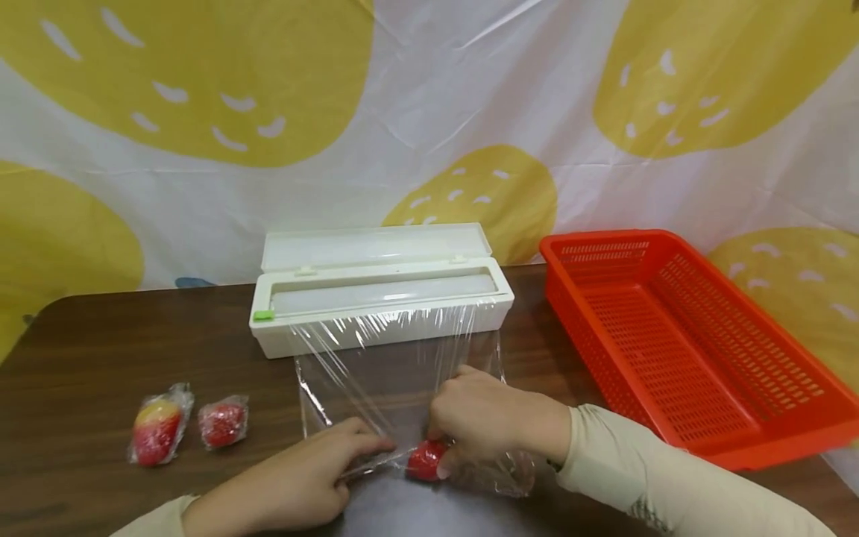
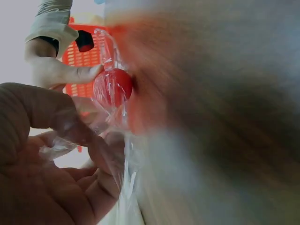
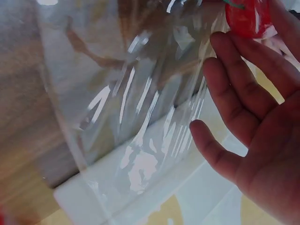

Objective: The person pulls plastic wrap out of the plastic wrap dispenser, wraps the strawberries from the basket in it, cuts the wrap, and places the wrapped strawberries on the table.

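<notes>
Clear cling film (image 1: 335, 380) stretches from a white dispenser box (image 1: 285, 341) toward the hands. A small, round red fruit (image 1: 424, 462) sits in the film. My right hand (image 1: 479, 418) holds this fruit between thumb and fingers; in the right wrist view the fruit (image 3: 248, 18) shows a green strand, and the other fingers spread beside the film. To the left of the fruit, my left hand (image 1: 305, 473) pinches a gathered edge of film. In the left wrist view, bunched film (image 2: 110, 161) runs through its fingers, and folds cover part of the fruit (image 2: 113, 86).
Two film-wrapped pieces lie at the left: a yellow-and-red fruit (image 1: 156, 432) and a red one (image 1: 223, 423). The box lid (image 1: 376, 247) stands raised, a film roll (image 1: 382, 294) inside. A red basket (image 1: 570, 321) stands at right. A patterned cloth (image 1: 429, 97) hangs behind the table.
</notes>
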`<act>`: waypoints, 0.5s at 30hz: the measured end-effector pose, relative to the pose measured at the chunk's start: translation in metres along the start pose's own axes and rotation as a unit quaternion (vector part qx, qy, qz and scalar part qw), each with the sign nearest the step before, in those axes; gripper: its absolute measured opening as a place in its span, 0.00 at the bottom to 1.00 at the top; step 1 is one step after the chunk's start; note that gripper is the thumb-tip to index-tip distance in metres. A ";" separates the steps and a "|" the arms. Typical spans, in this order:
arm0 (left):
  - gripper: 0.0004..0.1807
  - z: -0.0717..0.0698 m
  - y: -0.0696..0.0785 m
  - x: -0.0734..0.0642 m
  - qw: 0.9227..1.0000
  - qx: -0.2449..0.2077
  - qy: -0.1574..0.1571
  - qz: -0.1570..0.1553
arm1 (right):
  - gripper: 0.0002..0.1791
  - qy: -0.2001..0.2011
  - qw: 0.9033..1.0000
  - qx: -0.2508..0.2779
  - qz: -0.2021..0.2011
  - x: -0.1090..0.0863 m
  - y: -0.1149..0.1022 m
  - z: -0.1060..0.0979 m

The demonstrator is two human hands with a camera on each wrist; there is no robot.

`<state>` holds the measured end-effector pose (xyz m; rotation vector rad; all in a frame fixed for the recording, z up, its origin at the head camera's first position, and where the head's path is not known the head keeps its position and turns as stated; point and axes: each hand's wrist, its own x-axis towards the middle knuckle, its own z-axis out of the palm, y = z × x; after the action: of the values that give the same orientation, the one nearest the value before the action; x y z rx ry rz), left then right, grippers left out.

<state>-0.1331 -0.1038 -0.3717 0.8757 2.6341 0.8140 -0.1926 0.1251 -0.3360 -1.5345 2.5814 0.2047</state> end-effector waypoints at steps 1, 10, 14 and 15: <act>0.37 -0.001 -0.002 -0.005 1.000 -0.014 0.003 0.000 | 0.14 -0.005 1.000 -0.004 0.000 0.001 -0.001 -0.001; 0.27 -0.031 -0.028 -0.036 0.993 -0.103 -0.055 -0.034 | 0.18 -0.044 0.999 -0.018 0.002 0.016 -0.008 -0.013; 0.29 -0.047 -0.023 -0.041 0.997 -0.041 0.046 -0.052 | 0.17 -0.082 0.996 0.008 0.021 0.019 -0.004 -0.013; 0.28 -0.048 -0.018 -0.040 0.995 -0.018 0.083 -0.044 | 0.16 -0.087 0.996 0.021 0.023 0.020 -0.003 -0.012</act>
<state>-0.1286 -0.1610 -0.3407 0.7044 2.7676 0.9457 -0.1999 0.1048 -0.3277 -1.3773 2.4710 0.2748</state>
